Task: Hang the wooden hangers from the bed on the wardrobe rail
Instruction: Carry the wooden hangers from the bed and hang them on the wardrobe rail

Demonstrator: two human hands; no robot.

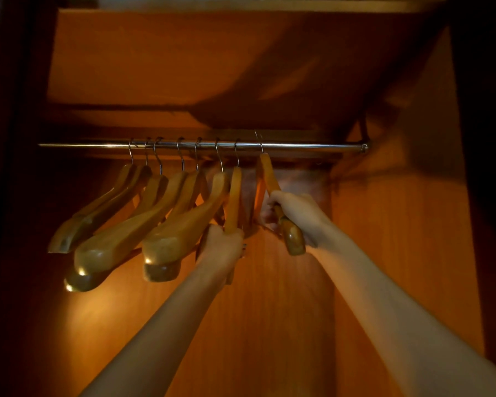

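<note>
A chrome wardrobe rail (312,145) runs across the cupboard. Several wooden hangers (121,239) hang from its left half by metal hooks. My left hand (224,247) grips the lower end of the hanger (235,190) second from the right, whose hook is on the rail. My right hand (295,216) is closed around the arm of the rightmost hanger (267,173). That hanger's hook sits over the rail at about the middle, and its rounded end sticks out below my fist. Both forearms reach up from the bottom of the view.
The wardrobe's wooden side wall (407,224) stands close on the right, where the rail ends in a bracket (364,147). A shelf underside (184,67) spans overhead. The right half of the rail is bare. The back panel (269,310) lies behind the hangers.
</note>
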